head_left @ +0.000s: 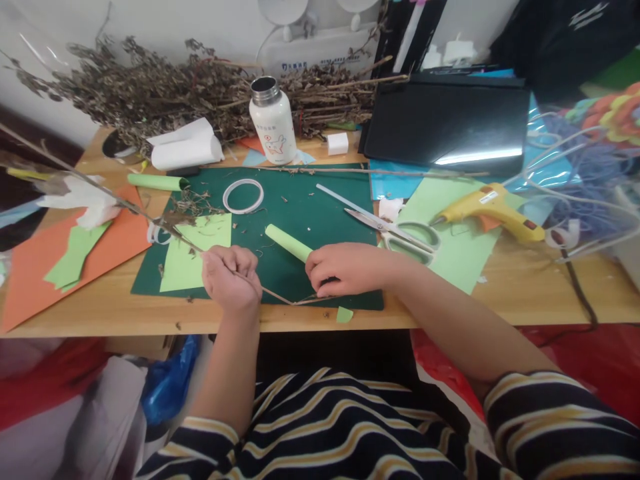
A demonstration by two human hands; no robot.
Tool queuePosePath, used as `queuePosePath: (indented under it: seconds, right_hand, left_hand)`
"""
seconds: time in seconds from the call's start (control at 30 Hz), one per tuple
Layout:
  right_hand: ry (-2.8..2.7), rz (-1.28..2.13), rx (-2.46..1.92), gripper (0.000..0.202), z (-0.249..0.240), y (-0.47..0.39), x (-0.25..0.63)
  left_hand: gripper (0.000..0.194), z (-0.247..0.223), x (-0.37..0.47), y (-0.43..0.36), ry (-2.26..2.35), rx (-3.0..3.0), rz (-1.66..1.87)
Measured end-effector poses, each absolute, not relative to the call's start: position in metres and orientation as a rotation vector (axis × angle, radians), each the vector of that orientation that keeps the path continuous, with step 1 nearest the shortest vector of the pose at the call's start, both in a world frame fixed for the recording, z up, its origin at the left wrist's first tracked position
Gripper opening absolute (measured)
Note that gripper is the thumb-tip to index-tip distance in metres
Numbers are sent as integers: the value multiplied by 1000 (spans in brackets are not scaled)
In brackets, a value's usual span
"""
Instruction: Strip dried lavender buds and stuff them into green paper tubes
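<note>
Through left hand (231,277), a twig (170,229), its bend near right hand (350,267).

Craft corner, probably domestic, viewed from beside the wooden tabletop (115,307): note the cutting mat (310,210), scissors (387,233), glue gun (487,205), orange paper (120,240) and dried plants (165,93) here

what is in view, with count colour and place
table: 1, tan, across middle
mat: 1, green, on table
bent twig: 1, brown, front left
paper rolls: 2, green, mat's middle, back-left corner
large ring: 1, white, mat's back
thin rod: 1, pale blue, mat's right
scissors: 1, pale-handled, mat's right
glue gun: 1, yellow, right
bottle: 1, white, behind mat
flat panel: 1, black, back right
dried plants: 1 pile, brown, back
large sheet: 1, orange, left
other papers: several, mixed colours, both sides
left hand: 1, bare, gripping twig
right hand: 1, bare, at roll
</note>
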State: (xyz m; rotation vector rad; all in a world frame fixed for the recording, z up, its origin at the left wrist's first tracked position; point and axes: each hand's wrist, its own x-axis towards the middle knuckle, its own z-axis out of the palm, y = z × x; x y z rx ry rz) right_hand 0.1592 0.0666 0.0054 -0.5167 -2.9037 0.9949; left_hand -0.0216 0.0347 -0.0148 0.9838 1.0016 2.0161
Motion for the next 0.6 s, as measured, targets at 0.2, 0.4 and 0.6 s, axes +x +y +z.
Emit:
queuePosePath:
  seconds: [0.2, 0.4, 0.6]
  right_hand:
    - [-2771, 1182, -699, 14, 13, 70, 164]
    - [-2624, 1269, -768, 10, 14, 76, 172]
    - [-2625, 805, -707, 17, 3, 71, 162]
  left_hand:
    - [59, -15, -27, 36, 1010, 934, 1991]
    - [59, -14, -30, 37, 1019, 812, 1985]
    - [57, -13, -27, 36, 1029, 796, 2006]
